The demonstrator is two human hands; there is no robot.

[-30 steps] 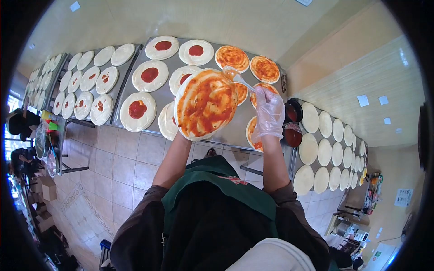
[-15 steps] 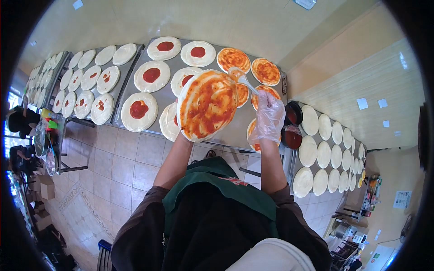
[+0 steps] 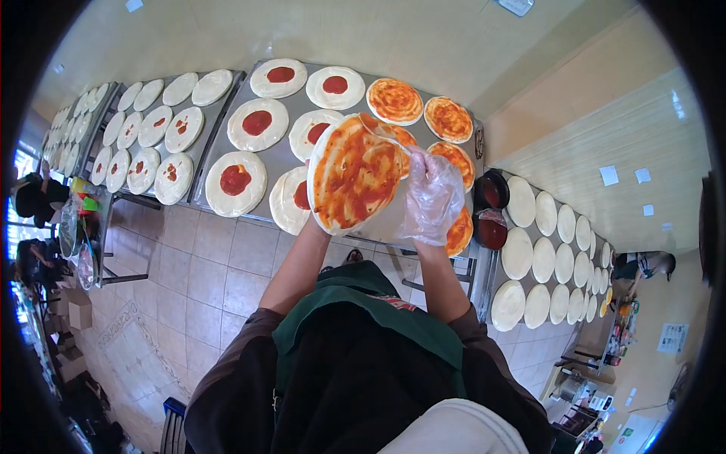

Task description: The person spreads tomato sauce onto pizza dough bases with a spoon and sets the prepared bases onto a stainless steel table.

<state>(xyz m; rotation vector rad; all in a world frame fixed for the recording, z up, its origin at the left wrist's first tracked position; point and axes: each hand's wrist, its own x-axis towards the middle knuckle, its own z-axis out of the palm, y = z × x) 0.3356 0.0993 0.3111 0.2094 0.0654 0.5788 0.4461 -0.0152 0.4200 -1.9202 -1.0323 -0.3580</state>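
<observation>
My left hand (image 3: pixel 316 228), mostly hidden, holds a pizza base (image 3: pixel 355 178) from below, tilted up toward me. Red sauce covers much of its face, streaked over the pale dough, with a bare rim. My right hand (image 3: pixel 434 198), in a clear plastic glove, is closed round the handle of a spoon (image 3: pixel 395 141). The spoon's bowl end lies against the sauce near the base's upper edge. Behind, on a metal table (image 3: pixel 291 106), rest bases with a central blob of sauce (image 3: pixel 257 122) on the left and sauce-spread bases (image 3: pixel 395 101) on the right.
Two dark sauce containers (image 3: pixel 491 231) stand at the table's right end. Plain dough rounds (image 3: pixel 517 253) fill another table beyond them. More rounds (image 3: pixel 172 178) lie on tables to the left. One person (image 3: pixel 643 265) is at the far right, another (image 3: pixel 34 198) at the far left.
The spoon and my right hand have shifted left across the base, whose tilt is now steeper. The held base has moved slightly right. A person has come into view at the far right.
</observation>
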